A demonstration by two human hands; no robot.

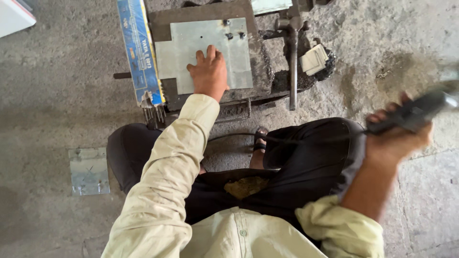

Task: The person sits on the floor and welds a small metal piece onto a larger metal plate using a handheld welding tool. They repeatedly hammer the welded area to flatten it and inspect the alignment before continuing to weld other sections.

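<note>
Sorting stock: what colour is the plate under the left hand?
Plain grey metal plate, left hand flat on it; head view.

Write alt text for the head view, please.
A seated person presses the left hand flat on a metal plate on a block, while the right hand holds a dark, blurred tool. A smaller plate lies on the concrete floor.

A pale grey metal plate (210,52), a blue printed box (139,52), cream sleeves (167,177), black trousers (315,153).

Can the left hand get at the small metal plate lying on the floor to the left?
Probably yes. The left hand rests flat on the metal sheet, holding nothing, and bare floor surrounds the small plate beside the left knee.
</note>
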